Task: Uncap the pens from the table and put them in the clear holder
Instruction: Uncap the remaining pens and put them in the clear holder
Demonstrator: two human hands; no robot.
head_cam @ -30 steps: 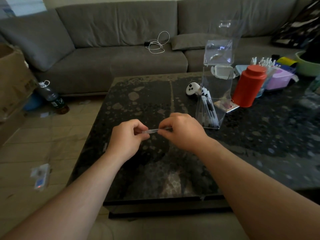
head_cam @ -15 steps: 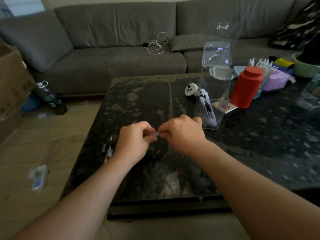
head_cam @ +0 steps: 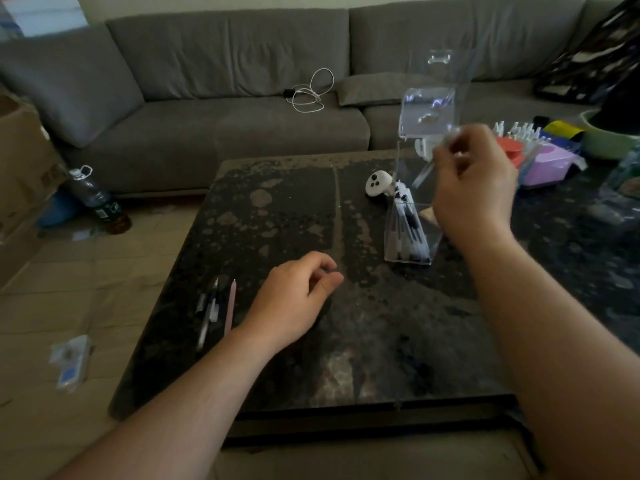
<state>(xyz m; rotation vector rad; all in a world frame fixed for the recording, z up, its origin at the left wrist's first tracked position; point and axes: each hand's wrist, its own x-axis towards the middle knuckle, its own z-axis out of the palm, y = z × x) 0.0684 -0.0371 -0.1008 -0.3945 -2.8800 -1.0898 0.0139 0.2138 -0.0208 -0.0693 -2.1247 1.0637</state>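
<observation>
A person's right hand (head_cam: 472, 188) is hovering raised over the clear holder (head_cam: 414, 216) on a dark speckled worktop (head_cam: 381, 341), its fingers (head_cam: 446, 157) pinching a pale, blurred pen (head_cam: 425, 171) that is slanting down into the holder's open top. Several pens (head_cam: 408, 225) are already leaning inside the holder, which is standing right of the worktop's centre, its tall clear back panel rising behind the hand. The left hand (head_cam: 294, 303) is resting low over the worktop's near left part, fingers loosely curled with thumb and forefinger close together; whether a cap is sitting between them is not clear. Just left of that wrist, three more pens are lying on the worktop side by side: two dark-and-white pens (head_cam: 207, 313) and a pink pen (head_cam: 230, 306), all pointing away from the camera. A white controller (head_cam: 377, 183) is sitting just behind the holder. At the far right, a red canister (head_cam: 510, 152), a purple box (head_cam: 547, 164) and a green bowl (head_cam: 606, 140) are crowding the worktop's edge. A grey sofa (head_cam: 225, 98) with a coiled white cable (head_cam: 311, 91) is running along the back, and a plastic bottle (head_cam: 98, 202) is lying on the tiled floor.
</observation>
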